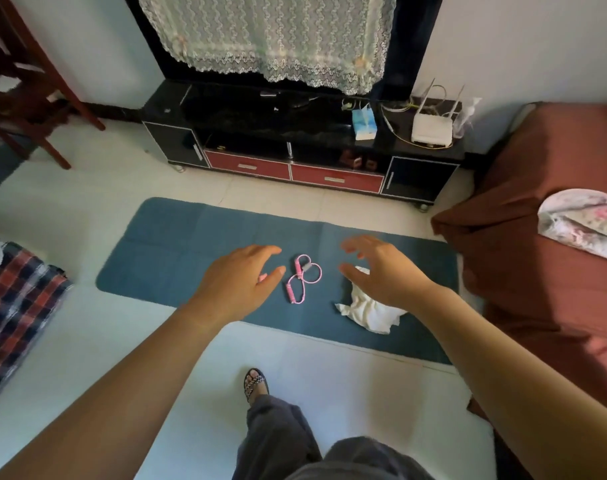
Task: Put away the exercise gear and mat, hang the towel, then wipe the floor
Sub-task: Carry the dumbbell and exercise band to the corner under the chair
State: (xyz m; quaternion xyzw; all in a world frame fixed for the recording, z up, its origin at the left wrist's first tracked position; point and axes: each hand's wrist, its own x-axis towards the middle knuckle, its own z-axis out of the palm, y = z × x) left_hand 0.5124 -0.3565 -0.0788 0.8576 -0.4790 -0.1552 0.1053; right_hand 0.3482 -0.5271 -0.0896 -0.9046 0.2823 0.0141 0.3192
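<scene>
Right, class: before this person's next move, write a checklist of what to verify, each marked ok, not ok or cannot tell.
Left hand free: ok, open, holding nothing.
Right hand free: ok, open over the towel.
Pink band in plain sight: ok, on the mat between the hands.
Mat bare for rolling: not ok, band and towel lie on it.
Place to hang the towel: cannot tell, none in view.

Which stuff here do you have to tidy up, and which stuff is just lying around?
For the job: blue mat, pink exercise band, white towel.
Just lying about: tissue box, router, plaid blanket, floral cloth.
</scene>
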